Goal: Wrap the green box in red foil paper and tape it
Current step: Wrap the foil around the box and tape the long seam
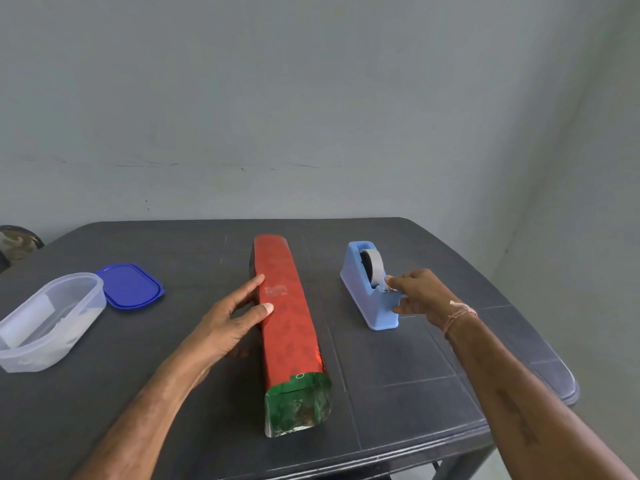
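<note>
The box (298, 407), near end green, foil (287, 334) beyond, lay mid table (398, 375), left hand (228, 323) pressing straight fingers against it, right hand (419, 292) apparently pinching tape (377, 268) at the dispenser (363, 292).

I was in what looked like a plain room of a home, not a shop or workshop. A bare, scuffed pale wall (311, 98) turned a corner behind my dark moulded plastic table (398, 368). Household things sat on it: a clear food tub (52, 341), a blue lid (130, 285) just beside it, and a light-blue tape dispenser (360, 289).
</note>
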Tool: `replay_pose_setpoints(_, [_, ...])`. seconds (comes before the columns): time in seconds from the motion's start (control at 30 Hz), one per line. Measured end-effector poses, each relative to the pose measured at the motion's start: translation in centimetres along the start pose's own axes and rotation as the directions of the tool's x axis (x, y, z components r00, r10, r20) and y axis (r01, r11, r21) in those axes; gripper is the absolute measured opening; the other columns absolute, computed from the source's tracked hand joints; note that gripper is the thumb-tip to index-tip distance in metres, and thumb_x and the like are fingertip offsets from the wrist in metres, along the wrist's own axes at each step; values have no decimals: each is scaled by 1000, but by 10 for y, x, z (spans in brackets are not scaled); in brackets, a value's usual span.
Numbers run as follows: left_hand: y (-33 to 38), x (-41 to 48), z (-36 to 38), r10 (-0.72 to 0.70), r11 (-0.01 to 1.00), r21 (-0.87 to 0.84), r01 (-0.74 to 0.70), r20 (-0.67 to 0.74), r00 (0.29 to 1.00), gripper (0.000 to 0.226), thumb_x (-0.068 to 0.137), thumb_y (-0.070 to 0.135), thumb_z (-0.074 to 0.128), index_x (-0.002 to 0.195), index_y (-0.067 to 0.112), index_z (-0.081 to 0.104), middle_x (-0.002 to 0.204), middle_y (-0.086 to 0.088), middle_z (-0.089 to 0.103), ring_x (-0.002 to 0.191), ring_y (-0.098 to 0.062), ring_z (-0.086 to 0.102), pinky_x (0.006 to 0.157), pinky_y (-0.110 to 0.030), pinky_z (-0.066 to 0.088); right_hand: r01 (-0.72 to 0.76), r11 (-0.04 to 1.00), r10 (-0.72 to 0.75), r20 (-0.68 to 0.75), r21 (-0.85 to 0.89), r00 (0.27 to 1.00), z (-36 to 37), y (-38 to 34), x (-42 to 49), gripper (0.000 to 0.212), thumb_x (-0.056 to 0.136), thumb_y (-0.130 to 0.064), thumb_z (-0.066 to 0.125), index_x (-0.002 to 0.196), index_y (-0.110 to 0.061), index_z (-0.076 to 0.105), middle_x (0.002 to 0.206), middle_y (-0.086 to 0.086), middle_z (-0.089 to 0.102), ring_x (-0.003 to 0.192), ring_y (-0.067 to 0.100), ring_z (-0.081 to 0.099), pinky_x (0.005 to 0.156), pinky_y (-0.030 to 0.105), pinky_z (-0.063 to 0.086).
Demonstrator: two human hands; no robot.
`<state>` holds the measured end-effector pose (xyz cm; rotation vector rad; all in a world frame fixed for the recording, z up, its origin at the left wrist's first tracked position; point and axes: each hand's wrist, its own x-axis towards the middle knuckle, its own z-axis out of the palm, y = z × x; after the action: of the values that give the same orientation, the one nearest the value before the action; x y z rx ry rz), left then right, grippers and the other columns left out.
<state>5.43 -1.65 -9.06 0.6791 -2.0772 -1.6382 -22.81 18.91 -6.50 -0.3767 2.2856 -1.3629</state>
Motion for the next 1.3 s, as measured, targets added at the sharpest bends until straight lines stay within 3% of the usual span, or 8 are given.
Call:
replay_pose_setpoints(0.13, [1, 0, 0, 0, 1000, -1, 0, 4, 1000, 60, 91, 33, 72, 144, 47, 50, 146, 17, 54, 136, 1, 45, 113, -26, 31, -53, 995, 44, 103, 88, 994, -6, -5, -2, 35, 94, -16, 73, 117, 9, 64, 126, 21, 59, 98, 36, 69, 81, 51, 63])
replay_pose_setpoints(0.3, [2, -1, -1, -10, 1000, 3, 10, 4, 1000, 59, 89, 37, 73, 142, 51, 50, 146, 18, 51, 139, -2, 43, 118, -32, 31, -158, 967, 142, 95, 200, 985, -3, -8, -2, 45, 93, -12, 74, 131, 8, 58, 135, 19, 52, 106, 44, 66, 82, 60, 60])
replay_pose_setpoints(0.43, [4, -1, 0, -25, 1000, -6, 25, 3, 1000, 59, 90, 36, 73, 142, 51, 50, 142, 20, 51, 135, -2, 44, 116, -33, 33, -183, 914, 145, 130, 362, 981, -3, -6, -6, 23, 93, -10, 72, 114, -2, 68, 129, 20, 57, 108, 42, 65, 86, 62, 58])
replay_pose_setpoints(0.53, [5, -1, 2, -10, 1000, -10, 10, -1, 1000, 58, 92, 32, 71, 144, 48, 49, 138, 20, 52, 130, 1, 43, 109, -25, 30, -166, 886, 124, 124, 432, 984, -2, 1, -9, 11, 94, -11, 70, 102, -5, 65, 121, 20, 60, 105, 40, 67, 87, 60, 59])
replay_pose_setpoints(0.83, [6, -3, 3, -4, 1000, -11, 4, -6, 1000, 59, 93, 31, 71, 145, 47, 48, 141, 21, 49, 132, 1, 43, 109, -25, 30, -74, 876, 62, 42, 476, 997, 11, 24, -17, 20, 94, -16, 71, 104, 0, 65, 117, 16, 61, 109, 39, 68, 76, 48, 63])
replay_pose_setpoints(1.0, [5, -3, 2, -19, 1000, -11, 19, -1, 1000, 58, 92, 33, 71, 143, 49, 48, 140, 20, 50, 133, -1, 44, 109, -26, 31, -73, 869, 80, 5, 489, 997, 17, 36, -19, 35, 92, -17, 74, 116, 5, 63, 123, 18, 62, 114, 37, 65, 85, 51, 62])
replay_pose_setpoints(1.13, [6, -4, 2, -23, 1000, -14, 23, -3, 1000, 59, 92, 33, 71, 145, 48, 48, 137, 20, 51, 132, 0, 43, 109, -25, 30, -27, 851, 25, 10, 525, 1000, 20, 46, -28, 21, 94, -21, 72, 98, -1, 65, 111, 15, 68, 109, 32, 68, 80, 44, 63])
replay_pose_setpoints(1.3, [10, -6, 4, -28, 1000, -1, 28, -14, 1000, 59, 93, 32, 70, 144, 49, 47, 136, 19, 50, 130, 1, 41, 108, -25, 29, 29, 828, -5, -45, 560, 999, 25, 55, -32, 28, 92, -22, 73, 101, 4, 70, 108, 18, 73, 104, 30, 71, 74, 36, 65])
